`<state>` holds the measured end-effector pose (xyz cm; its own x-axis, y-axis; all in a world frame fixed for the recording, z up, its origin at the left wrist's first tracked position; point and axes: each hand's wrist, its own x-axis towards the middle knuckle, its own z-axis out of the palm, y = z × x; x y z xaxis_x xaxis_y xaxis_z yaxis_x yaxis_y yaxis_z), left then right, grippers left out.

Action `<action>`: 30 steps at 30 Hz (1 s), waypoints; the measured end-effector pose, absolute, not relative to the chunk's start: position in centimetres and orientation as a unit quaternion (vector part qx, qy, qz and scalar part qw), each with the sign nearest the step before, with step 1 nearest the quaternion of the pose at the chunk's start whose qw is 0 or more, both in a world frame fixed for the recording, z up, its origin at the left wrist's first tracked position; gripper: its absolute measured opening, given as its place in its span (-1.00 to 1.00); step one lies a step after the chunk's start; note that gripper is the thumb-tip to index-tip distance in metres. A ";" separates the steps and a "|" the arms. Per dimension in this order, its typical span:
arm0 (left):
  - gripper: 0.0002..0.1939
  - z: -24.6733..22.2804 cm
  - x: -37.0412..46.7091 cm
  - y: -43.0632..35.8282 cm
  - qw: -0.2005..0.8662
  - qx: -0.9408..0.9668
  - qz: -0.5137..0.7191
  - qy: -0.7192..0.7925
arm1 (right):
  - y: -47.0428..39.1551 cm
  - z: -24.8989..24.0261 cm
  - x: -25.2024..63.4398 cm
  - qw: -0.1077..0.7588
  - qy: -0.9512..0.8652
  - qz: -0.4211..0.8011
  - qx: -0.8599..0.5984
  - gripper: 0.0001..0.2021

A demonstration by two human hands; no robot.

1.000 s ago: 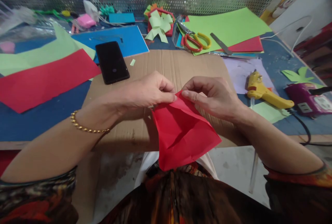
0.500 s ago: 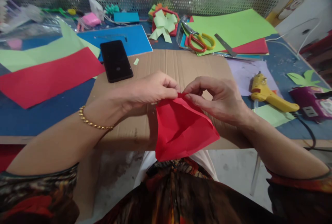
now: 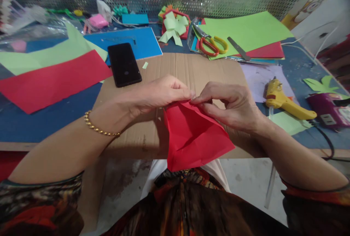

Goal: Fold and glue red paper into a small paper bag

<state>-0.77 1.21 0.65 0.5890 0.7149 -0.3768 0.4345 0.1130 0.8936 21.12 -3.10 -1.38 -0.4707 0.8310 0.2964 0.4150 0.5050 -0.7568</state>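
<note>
A creased piece of red paper (image 3: 197,137) hangs between my two hands over the front edge of the cardboard sheet (image 3: 136,130). My left hand (image 3: 166,92) pinches its upper edge from the left, with the fingers curled together. From the right, my right hand (image 3: 229,104) grips the same edge between thumb and forefinger. The fingertips of both hands almost meet at the top of the paper, and the fold beneath them is partly hidden. The paper's lower part spreads into a folded, hollow shape that reaches toward my lap.
A black phone (image 3: 124,64) lies left, beside a red sheet (image 3: 57,79). Scissors (image 3: 212,44) and a metal blade (image 3: 237,48) rest on green paper (image 3: 251,31). At the right are a yellow glue gun (image 3: 287,101) and a purple power socket (image 3: 328,110). A paper flower (image 3: 174,28) stands behind.
My fingers have drawn closer together at the paper's top edge, the left hand shifting slightly right. The red paper has swung slightly right. The whole view has shifted a little.
</note>
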 end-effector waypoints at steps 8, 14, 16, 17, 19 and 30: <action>-0.63 0.7 -1.0 0.9 0.541 0.711 0.110 0.436 | -3.0 -0.7 21.0 0.320 -0.737 0.347 -0.484 -0.75; -0.57 2.2 -0.2 0.1 0.439 0.784 0.095 0.428 | -2.6 -0.6 20.9 0.236 -0.755 0.354 -0.499 -0.42; -0.57 2.4 -0.1 0.1 0.422 0.798 0.092 0.421 | -2.6 -0.6 20.8 0.225 -0.764 0.350 -0.493 -0.48; -0.58 2.5 -0.1 0.1 0.417 0.803 0.092 0.417 | -2.6 -0.6 20.8 0.221 -0.768 0.345 -0.493 -0.51; -0.59 2.3 -0.2 0.2 0.417 0.806 0.094 0.409 | -2.6 -0.5 20.9 0.215 -0.776 0.331 -0.492 -0.60; -0.57 2.2 -0.5 0.1 0.491 0.769 0.089 0.399 | -2.5 -0.6 21.2 0.219 -0.800 0.331 -0.449 -0.62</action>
